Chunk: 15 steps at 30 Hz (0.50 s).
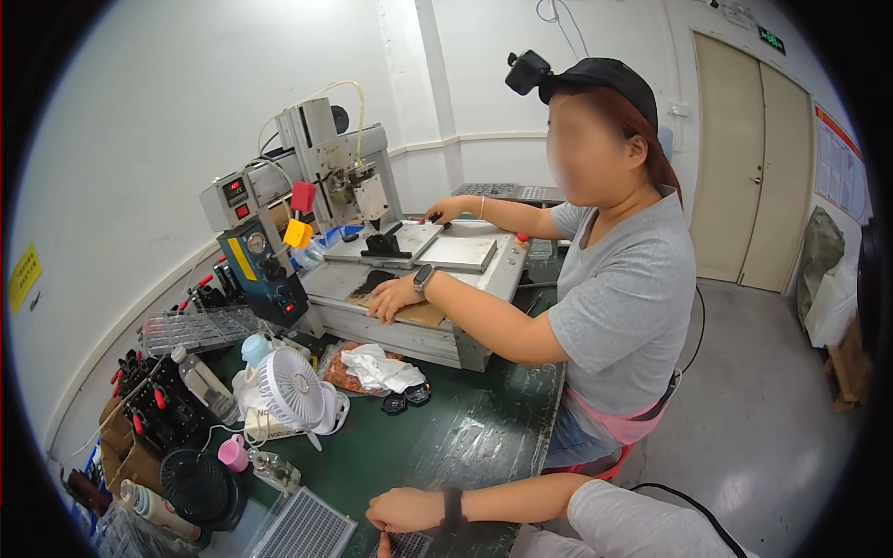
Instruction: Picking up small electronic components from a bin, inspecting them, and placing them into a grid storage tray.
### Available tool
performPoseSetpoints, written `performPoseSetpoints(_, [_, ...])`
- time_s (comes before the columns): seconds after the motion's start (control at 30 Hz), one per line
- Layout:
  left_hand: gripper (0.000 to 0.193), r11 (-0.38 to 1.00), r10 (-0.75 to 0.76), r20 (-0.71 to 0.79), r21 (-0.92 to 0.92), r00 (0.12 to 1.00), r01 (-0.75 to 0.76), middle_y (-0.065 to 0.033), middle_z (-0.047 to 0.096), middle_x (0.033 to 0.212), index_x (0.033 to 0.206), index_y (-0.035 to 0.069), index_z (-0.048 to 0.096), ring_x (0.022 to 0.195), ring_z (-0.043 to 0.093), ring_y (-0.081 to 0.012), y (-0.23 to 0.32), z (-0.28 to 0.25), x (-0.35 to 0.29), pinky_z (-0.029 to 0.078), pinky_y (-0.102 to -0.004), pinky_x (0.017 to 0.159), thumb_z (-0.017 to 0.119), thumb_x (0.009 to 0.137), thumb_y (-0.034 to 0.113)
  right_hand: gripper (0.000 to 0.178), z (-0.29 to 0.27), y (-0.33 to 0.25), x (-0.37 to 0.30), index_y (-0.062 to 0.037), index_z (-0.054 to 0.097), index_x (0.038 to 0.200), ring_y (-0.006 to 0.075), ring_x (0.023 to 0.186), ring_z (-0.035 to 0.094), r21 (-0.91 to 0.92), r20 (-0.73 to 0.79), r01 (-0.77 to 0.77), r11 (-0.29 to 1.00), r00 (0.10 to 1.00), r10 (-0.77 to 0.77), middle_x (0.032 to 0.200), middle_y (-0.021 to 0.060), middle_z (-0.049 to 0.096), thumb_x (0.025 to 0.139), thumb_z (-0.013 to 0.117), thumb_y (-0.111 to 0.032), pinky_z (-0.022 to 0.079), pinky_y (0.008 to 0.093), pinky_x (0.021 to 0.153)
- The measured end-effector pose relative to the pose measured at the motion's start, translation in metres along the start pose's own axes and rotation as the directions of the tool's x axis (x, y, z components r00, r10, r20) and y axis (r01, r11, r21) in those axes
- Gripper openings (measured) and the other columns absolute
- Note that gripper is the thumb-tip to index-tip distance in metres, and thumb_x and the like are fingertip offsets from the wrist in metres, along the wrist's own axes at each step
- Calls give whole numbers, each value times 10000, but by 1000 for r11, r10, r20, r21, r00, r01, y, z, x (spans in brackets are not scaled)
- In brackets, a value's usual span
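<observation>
Right hand (402,510) fingers curled, index tip touching small dark tray (406,545) just below; left hand out of view.

only one forearm of the person showed, coming in from the lower right edge. it ended in a bare hand (402,511) with no glove and no ring to be seen. a dark, narrow band (452,509) sat snug round the wrist, like a watch strap or bracelet. above it the forearm was uncovered, and further up a loose light grey sleeve (621,523) of soft cloth began.
</observation>
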State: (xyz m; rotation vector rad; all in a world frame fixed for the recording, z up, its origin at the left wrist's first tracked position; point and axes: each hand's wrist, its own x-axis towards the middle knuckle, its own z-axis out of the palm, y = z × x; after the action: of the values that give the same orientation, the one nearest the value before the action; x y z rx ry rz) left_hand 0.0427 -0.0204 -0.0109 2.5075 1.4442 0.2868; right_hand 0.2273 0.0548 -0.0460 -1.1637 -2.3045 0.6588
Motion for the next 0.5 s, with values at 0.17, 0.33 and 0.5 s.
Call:
performPoseSetpoints(0.17, [417, 971, 139, -225, -163, 964, -177, -154, 635, 861, 1286, 87, 523, 731, 618, -278, 4, -15, -2, 495, -370, 650, 528, 916, 279, 55, 4, -3, -1, -64, 612, 721, 333, 739, 625, -42, -55, -30, 999, 998, 27, 743, 128, 609, 713, 596, -116, 495, 423, 632])
performPoseSetpoints(0.33, [601, -102, 128, -360, -932, 924, -349, -134, 597, 1002, 1362, 27, 408, 904, 582, -236, 63, -114, -37, 493, -375, 803, 376, 975, 486, 62, -7, -5, 1, -79, 614, 772, 327, 773, 617, -13, -5, -48, 999, 999, 48, 808, 119, 619, 733, 605, -126, 488, 423, 677])
performPoseSetpoints(0.5, [542, -246, 37, -548, -815, 835, -524, -164, 590, 1138, 1425, 127, 343, 1037, 565, -322, 122, -219, -79, 459, -525, 867, 405, 978, 428, 85, -17, 3, 0, -90, 626, 828, 321, 813, 615, -25, 24, -77, 997, 997, 77, 846, 107, 604, 766, 630, -149, 493, 411, 717])
